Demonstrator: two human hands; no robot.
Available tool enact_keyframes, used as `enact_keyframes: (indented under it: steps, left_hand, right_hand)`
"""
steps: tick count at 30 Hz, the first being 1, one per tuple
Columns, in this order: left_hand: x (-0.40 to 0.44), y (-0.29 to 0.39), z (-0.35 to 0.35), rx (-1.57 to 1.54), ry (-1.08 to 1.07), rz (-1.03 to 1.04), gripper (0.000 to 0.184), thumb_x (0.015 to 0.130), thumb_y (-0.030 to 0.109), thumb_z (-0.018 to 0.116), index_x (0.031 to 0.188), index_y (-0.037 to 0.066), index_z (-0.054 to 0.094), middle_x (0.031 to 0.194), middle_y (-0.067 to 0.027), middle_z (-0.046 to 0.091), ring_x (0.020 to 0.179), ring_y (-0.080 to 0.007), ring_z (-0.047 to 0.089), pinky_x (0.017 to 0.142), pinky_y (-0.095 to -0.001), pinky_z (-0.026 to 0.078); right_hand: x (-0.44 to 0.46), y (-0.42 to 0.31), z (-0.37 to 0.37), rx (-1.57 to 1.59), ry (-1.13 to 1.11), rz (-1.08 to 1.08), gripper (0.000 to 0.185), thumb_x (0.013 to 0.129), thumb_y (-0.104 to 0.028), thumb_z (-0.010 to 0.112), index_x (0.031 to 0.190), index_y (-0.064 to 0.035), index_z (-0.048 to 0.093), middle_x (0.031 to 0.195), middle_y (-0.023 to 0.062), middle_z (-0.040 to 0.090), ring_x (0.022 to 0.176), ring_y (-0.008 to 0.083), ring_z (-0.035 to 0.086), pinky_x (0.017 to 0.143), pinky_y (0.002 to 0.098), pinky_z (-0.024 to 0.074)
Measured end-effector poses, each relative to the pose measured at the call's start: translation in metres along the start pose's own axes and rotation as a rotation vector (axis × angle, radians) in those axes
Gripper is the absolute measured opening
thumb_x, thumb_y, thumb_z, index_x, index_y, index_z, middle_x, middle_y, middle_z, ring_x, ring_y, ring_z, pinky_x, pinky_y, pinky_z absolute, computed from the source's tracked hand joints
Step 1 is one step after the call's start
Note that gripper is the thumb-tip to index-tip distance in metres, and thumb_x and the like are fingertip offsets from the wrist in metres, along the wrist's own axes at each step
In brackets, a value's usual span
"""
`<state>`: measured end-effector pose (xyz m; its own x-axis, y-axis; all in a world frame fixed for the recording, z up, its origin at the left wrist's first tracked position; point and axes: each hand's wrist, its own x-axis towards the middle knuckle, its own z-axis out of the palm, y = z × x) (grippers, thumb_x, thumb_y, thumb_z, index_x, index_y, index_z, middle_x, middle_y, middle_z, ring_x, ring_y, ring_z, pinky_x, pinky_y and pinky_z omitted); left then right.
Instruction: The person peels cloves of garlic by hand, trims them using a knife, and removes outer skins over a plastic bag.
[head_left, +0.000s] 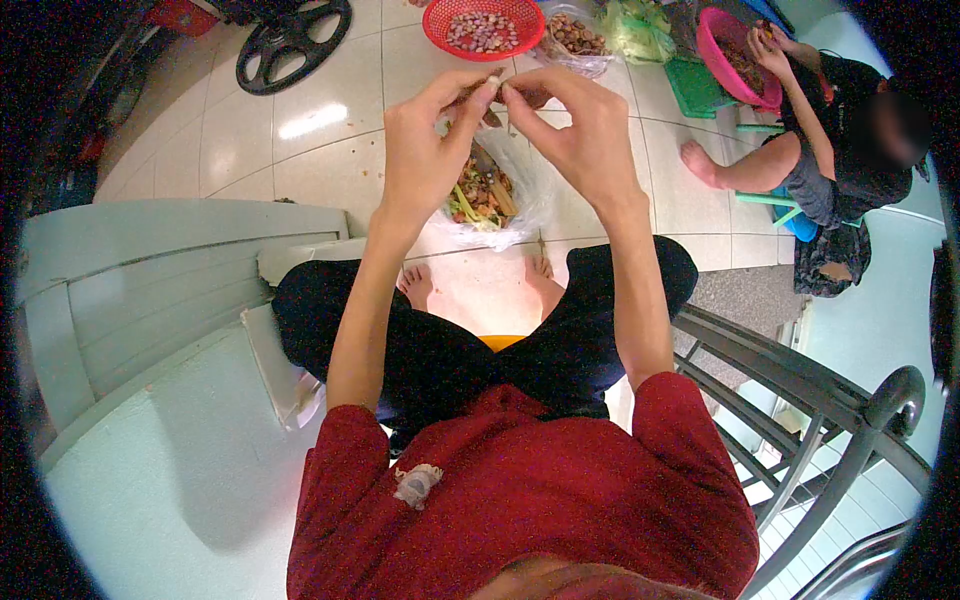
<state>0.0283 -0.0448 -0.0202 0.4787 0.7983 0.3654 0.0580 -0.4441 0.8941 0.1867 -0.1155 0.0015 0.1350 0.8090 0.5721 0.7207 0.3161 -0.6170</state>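
Both hands are raised and meet at the fingertips around a small pale piece [495,82], perhaps a peeled shallot, with brownish skin by it. My left hand [432,130] pinches it from the left. The thumb and fingers of my right hand [575,125] close on its right side. Below the hands, an open clear plastic bag [525,215] on the floor holds brown and green scraps [485,195]. Beyond the hands stands a red basket [433,32] with several small purplish-white pieces in it.
Beside the basket lie a bag of brown shallots [578,38] and a bag of greens [638,32]. At right a seated person [850,150] works over a pink basket [712,50]. A black wheel-shaped base [290,45] is at left, a metal railing [770,365] at lower right.
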Motion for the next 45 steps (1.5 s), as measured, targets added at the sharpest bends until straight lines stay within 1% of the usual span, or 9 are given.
enact_keyframes:
  steps: [5,11,13,17,20,26,38,41,45]
  left_hand:
    - [0.000,0.005,0.000,-0.063,0.003,-0.020,0.021,0.095,0.008,0.064,0.114,0.000,0.070,0.097,-0.0089,0.075,0.079,-0.0118,0.069,0.073,-0.0266,0.055]
    - [0.000,0.009,0.000,-0.126,0.027,-0.058,0.021,0.097,0.008,0.063,0.115,0.001,0.070,0.099,-0.0061,0.074,0.080,-0.0096,0.067,0.072,-0.0253,0.054]
    - [0.000,0.009,0.000,-0.160,0.031,-0.044,0.021,0.098,0.008,0.062,0.115,0.001,0.070,0.099,-0.0058,0.074,0.081,-0.0089,0.066,0.071,-0.0248,0.053]
    - [0.001,0.007,0.000,-0.200,0.028,-0.070,0.021,0.098,0.008,0.061,0.116,0.001,0.070,0.099,-0.0054,0.074,0.081,-0.0085,0.066,0.070,-0.0240,0.052]
    - [0.000,0.006,-0.001,-0.164,-0.011,-0.076,0.025,0.100,0.010,0.059,0.122,-0.001,0.066,0.105,-0.0044,0.070,0.081,-0.0084,0.061,0.071,-0.0227,0.050]
    - [0.000,0.005,0.000,-0.142,0.008,-0.037,0.026,0.100,0.010,0.060,0.122,-0.001,0.066,0.106,-0.0050,0.071,0.081,-0.0089,0.062,0.071,-0.0236,0.051]
    - [0.000,0.002,0.002,-0.063,0.045,0.060,0.021,0.096,0.008,0.063,0.114,0.004,0.071,0.104,-0.0078,0.073,0.083,-0.0129,0.068,0.071,-0.0260,0.053]
    - [0.002,-0.002,0.001,-0.041,0.030,0.138,0.023,0.098,0.006,0.061,0.119,0.001,0.068,0.109,-0.0070,0.066,0.083,-0.0115,0.061,0.068,-0.0240,0.050]
    - [0.000,0.001,0.002,-0.280,-0.010,0.015,0.024,0.101,0.010,0.056,0.121,0.004,0.067,0.112,-0.0053,0.063,0.083,-0.0105,0.060,0.068,-0.0226,0.049]
  right_hand:
    - [0.001,-0.005,0.000,0.011,0.006,-0.016,0.014,0.084,-0.008,0.074,0.095,-0.0012,0.071,0.084,0.0094,0.072,0.075,0.0172,0.070,0.070,0.0292,0.0547]
    - [0.001,-0.005,0.000,0.045,0.034,-0.022,0.014,0.085,-0.009,0.074,0.097,-0.0012,0.072,0.084,0.0088,0.072,0.076,0.0156,0.070,0.071,0.0282,0.0543]
    - [0.002,-0.006,-0.002,0.089,0.005,0.038,0.018,0.085,-0.013,0.073,0.100,-0.0035,0.071,0.090,0.0121,0.072,0.082,0.0254,0.071,0.074,0.0351,0.0552]
    - [0.001,-0.004,0.000,0.101,0.024,0.027,0.017,0.086,-0.013,0.072,0.100,-0.0036,0.071,0.091,0.0122,0.072,0.083,0.0259,0.071,0.075,0.0352,0.0547]
    - [0.002,-0.003,0.001,0.073,0.035,0.005,0.018,0.087,-0.015,0.073,0.100,-0.0035,0.071,0.092,0.0123,0.072,0.084,0.0269,0.071,0.075,0.0353,0.0548]
    - [0.002,-0.008,-0.002,0.105,-0.015,0.059,0.020,0.088,-0.018,0.073,0.102,-0.0036,0.071,0.095,0.0123,0.072,0.086,0.0281,0.071,0.075,0.0364,0.0554]
    - [-0.001,-0.002,-0.002,0.029,-0.004,-0.054,0.018,0.086,-0.011,0.071,0.102,-0.0039,0.067,0.095,0.0134,0.071,0.083,0.0307,0.071,0.073,0.0378,0.0557]
    - [0.000,-0.004,-0.002,0.053,0.011,-0.072,0.018,0.086,-0.010,0.070,0.102,-0.0039,0.067,0.095,0.0137,0.071,0.084,0.0303,0.071,0.073,0.0375,0.0559]
    - [-0.001,-0.008,-0.003,0.086,0.006,-0.031,0.018,0.085,-0.010,0.070,0.101,-0.0039,0.068,0.096,0.0140,0.071,0.086,0.0294,0.071,0.076,0.0369,0.0561]
